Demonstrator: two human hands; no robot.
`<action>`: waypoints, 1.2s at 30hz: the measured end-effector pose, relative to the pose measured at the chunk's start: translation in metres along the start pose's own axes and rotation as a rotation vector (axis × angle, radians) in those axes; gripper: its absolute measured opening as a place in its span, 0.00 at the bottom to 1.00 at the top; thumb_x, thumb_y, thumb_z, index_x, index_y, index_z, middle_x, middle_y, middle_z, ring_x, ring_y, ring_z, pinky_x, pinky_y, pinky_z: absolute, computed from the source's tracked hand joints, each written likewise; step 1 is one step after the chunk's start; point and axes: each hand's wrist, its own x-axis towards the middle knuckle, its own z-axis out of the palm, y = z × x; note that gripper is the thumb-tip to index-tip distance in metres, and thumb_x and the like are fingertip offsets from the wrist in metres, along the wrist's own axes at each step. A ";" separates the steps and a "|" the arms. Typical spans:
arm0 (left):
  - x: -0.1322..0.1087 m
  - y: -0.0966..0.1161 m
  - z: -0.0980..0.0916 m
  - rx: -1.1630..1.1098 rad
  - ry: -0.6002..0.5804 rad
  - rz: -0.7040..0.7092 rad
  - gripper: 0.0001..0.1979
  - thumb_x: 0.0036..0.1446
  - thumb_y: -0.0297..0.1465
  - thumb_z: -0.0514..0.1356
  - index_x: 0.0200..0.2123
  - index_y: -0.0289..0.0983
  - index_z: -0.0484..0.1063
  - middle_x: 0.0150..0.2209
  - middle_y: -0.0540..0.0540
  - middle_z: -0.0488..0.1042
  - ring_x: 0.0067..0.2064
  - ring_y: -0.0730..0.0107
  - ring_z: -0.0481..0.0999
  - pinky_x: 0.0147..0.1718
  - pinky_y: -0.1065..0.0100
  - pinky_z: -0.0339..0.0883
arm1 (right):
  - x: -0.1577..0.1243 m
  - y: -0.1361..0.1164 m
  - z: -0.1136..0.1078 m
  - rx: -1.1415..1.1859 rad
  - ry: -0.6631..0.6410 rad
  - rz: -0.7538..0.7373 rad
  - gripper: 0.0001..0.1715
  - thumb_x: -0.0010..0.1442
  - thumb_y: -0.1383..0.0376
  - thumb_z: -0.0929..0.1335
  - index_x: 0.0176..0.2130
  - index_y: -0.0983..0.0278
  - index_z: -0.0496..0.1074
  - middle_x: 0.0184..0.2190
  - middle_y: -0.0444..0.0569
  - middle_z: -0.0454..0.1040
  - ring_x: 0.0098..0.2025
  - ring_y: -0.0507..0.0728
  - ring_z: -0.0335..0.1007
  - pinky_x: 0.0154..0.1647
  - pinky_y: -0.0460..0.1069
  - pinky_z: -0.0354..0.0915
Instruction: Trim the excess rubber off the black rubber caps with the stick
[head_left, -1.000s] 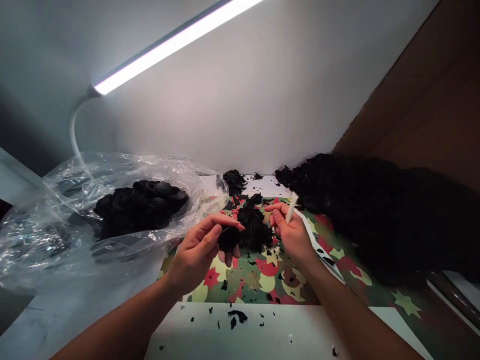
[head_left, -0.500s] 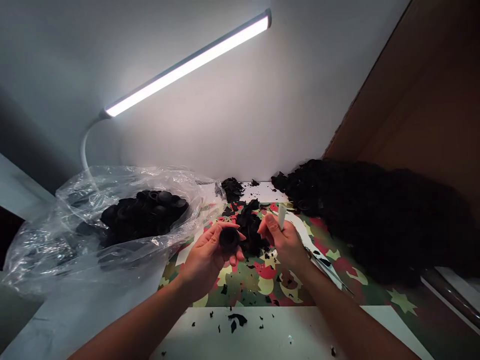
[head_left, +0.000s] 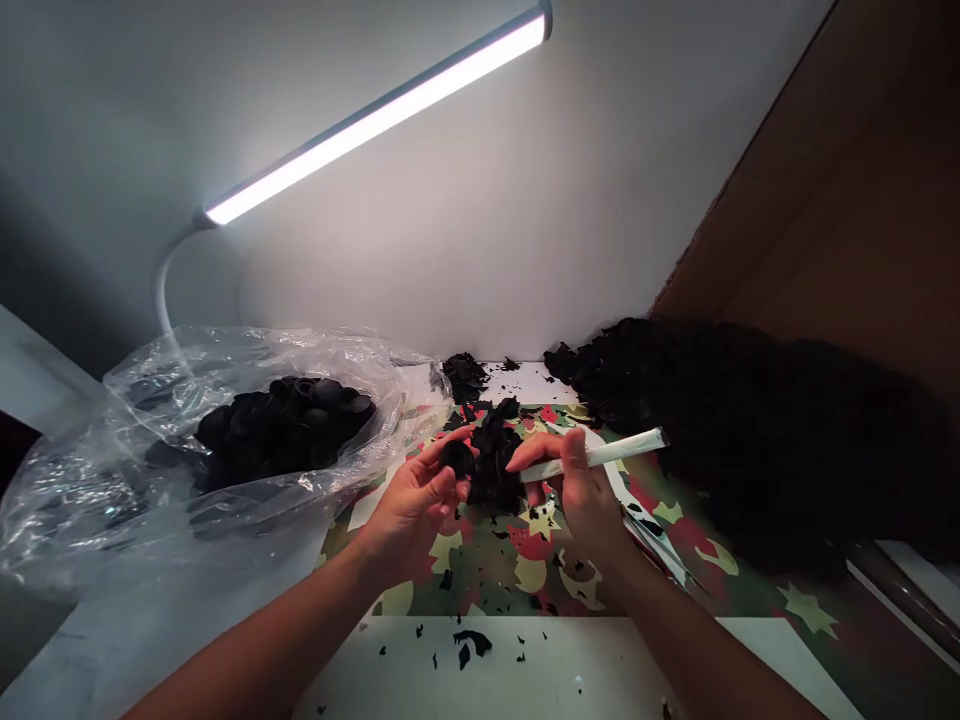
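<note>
Between the fingers of my left hand (head_left: pixel 412 500) is a small round black cup-shaped piece (head_left: pixel 457 458), its hollow side turned partly towards me. My right hand (head_left: pixel 583 492) is closed around a white pen-like stick (head_left: pixel 626 447) with a dark end pointing right. The stick's other end, near my fingertips, is too small to make out. The two hands are apart, and the stick does not touch the black piece. Behind and between them lies a heap of thin black scraps (head_left: pixel 495 435) on a camouflage-patterned mat (head_left: pixel 487 575).
A clear plastic bag (head_left: pixel 142 400) with many round black pieces (head_left: pixel 277 425) lies to the left. A large black heap (head_left: pixel 750 430) fills the right, beside a cardboard panel (head_left: pixel 847 200). A lit lamp (head_left: pixel 375 120) hangs above. Loose scraps (head_left: pixel 472 642) dot the white front surface.
The white stick has swung from upright to lying nearly level, pointing right. My left fingers have shifted around the black piece, which has moved slightly up.
</note>
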 end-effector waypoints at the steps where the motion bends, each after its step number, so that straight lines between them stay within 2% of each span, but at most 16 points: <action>1: 0.000 0.000 -0.002 0.000 -0.023 -0.025 0.30 0.48 0.37 0.76 0.55 0.37 0.76 0.28 0.50 0.73 0.23 0.81 0.66 0.23 0.77 0.62 | 0.000 -0.001 -0.001 0.017 -0.029 0.012 0.39 0.71 0.41 0.54 0.32 0.61 0.79 0.27 0.49 0.75 0.28 0.56 0.71 0.28 0.50 0.65; 3: 0.001 0.000 -0.004 -0.013 -0.050 -0.075 0.29 0.51 0.37 0.74 0.56 0.37 0.74 0.25 0.52 0.71 0.20 0.81 0.64 0.21 0.76 0.61 | 0.000 -0.002 -0.001 0.030 -0.074 0.029 0.26 0.69 0.45 0.63 0.41 0.61 0.79 0.29 0.49 0.78 0.32 0.57 0.76 0.34 0.51 0.71; 5: 0.001 -0.001 -0.003 -0.039 -0.049 -0.097 0.27 0.54 0.39 0.72 0.55 0.38 0.73 0.26 0.50 0.73 0.22 0.79 0.68 0.22 0.76 0.62 | -0.002 -0.001 0.001 0.043 -0.101 0.040 0.16 0.65 0.52 0.71 0.45 0.60 0.78 0.37 0.50 0.81 0.39 0.59 0.80 0.42 0.54 0.74; 8: 0.001 -0.003 -0.001 -0.059 -0.024 -0.085 0.20 0.54 0.40 0.72 0.46 0.37 0.73 0.32 0.45 0.78 0.26 0.75 0.74 0.23 0.76 0.64 | -0.007 -0.002 0.007 0.061 -0.132 0.033 0.10 0.63 0.57 0.73 0.38 0.61 0.76 0.42 0.53 0.81 0.39 0.59 0.80 0.40 0.54 0.76; 10: 0.002 -0.005 -0.001 -0.064 -0.010 -0.080 0.18 0.54 0.40 0.71 0.40 0.36 0.71 0.32 0.45 0.79 0.26 0.76 0.75 0.23 0.77 0.64 | -0.010 -0.004 0.010 0.024 -0.158 0.006 0.11 0.63 0.58 0.72 0.32 0.61 0.74 0.44 0.54 0.81 0.40 0.60 0.79 0.40 0.54 0.75; 13: 0.003 -0.007 -0.002 -0.054 -0.012 -0.087 0.18 0.55 0.41 0.71 0.38 0.37 0.69 0.29 0.49 0.76 0.24 0.76 0.74 0.23 0.76 0.65 | -0.012 -0.008 0.011 -0.054 -0.207 -0.010 0.13 0.65 0.61 0.70 0.29 0.61 0.72 0.48 0.54 0.80 0.48 0.63 0.77 0.47 0.56 0.72; 15: 0.003 -0.008 -0.002 -0.035 -0.026 -0.092 0.18 0.55 0.41 0.71 0.38 0.37 0.69 0.27 0.51 0.74 0.23 0.76 0.72 0.22 0.75 0.66 | -0.012 -0.011 0.012 -0.073 -0.226 0.011 0.13 0.66 0.61 0.69 0.28 0.60 0.71 0.50 0.55 0.80 0.51 0.64 0.76 0.47 0.58 0.71; 20: 0.003 -0.010 -0.001 -0.027 -0.025 -0.083 0.19 0.52 0.41 0.72 0.37 0.38 0.68 0.25 0.52 0.72 0.23 0.76 0.71 0.22 0.75 0.66 | -0.011 -0.012 0.013 -0.091 -0.233 0.062 0.14 0.66 0.58 0.68 0.29 0.59 0.70 0.49 0.55 0.80 0.46 0.64 0.77 0.35 0.54 0.71; 22: 0.003 -0.010 -0.001 -0.023 0.010 -0.085 0.20 0.51 0.40 0.73 0.38 0.38 0.68 0.26 0.52 0.73 0.24 0.75 0.72 0.22 0.75 0.66 | -0.011 -0.012 0.013 -0.141 -0.237 0.041 0.14 0.66 0.58 0.68 0.29 0.59 0.71 0.47 0.54 0.81 0.44 0.63 0.77 0.35 0.55 0.70; 24: 0.003 -0.009 -0.001 -0.003 0.048 -0.072 0.22 0.49 0.40 0.74 0.39 0.38 0.68 0.27 0.52 0.72 0.25 0.74 0.73 0.21 0.75 0.65 | -0.011 -0.010 0.015 -0.229 -0.229 -0.042 0.14 0.67 0.60 0.67 0.28 0.58 0.71 0.45 0.53 0.81 0.43 0.63 0.77 0.40 0.57 0.69; 28: 0.003 -0.010 -0.001 0.070 0.032 -0.040 0.22 0.48 0.40 0.75 0.39 0.37 0.69 0.27 0.52 0.73 0.25 0.76 0.72 0.22 0.77 0.64 | -0.013 -0.004 0.023 -0.506 -0.138 -0.345 0.10 0.67 0.67 0.65 0.34 0.58 0.73 0.41 0.51 0.82 0.42 0.61 0.76 0.49 0.59 0.64; 31: 0.002 -0.011 -0.002 0.106 -0.019 -0.022 0.19 0.52 0.40 0.73 0.38 0.36 0.71 0.27 0.51 0.73 0.25 0.77 0.71 0.23 0.76 0.64 | -0.012 0.002 0.026 -0.706 -0.080 -0.476 0.10 0.69 0.69 0.63 0.41 0.59 0.74 0.40 0.51 0.82 0.42 0.60 0.76 0.51 0.58 0.60; 34: 0.000 -0.011 -0.002 0.121 -0.059 0.014 0.18 0.52 0.40 0.73 0.38 0.36 0.73 0.28 0.51 0.73 0.24 0.78 0.70 0.23 0.76 0.62 | -0.005 0.008 0.016 -0.838 0.001 -0.441 0.11 0.69 0.69 0.61 0.42 0.61 0.73 0.42 0.53 0.82 0.44 0.61 0.75 0.52 0.58 0.58; 36: -0.002 -0.010 -0.001 0.110 -0.099 0.029 0.19 0.51 0.40 0.73 0.40 0.35 0.74 0.30 0.49 0.75 0.26 0.78 0.70 0.24 0.76 0.62 | 0.004 0.010 0.004 -0.865 0.059 -0.314 0.10 0.68 0.67 0.62 0.39 0.61 0.72 0.40 0.53 0.81 0.44 0.62 0.74 0.50 0.58 0.59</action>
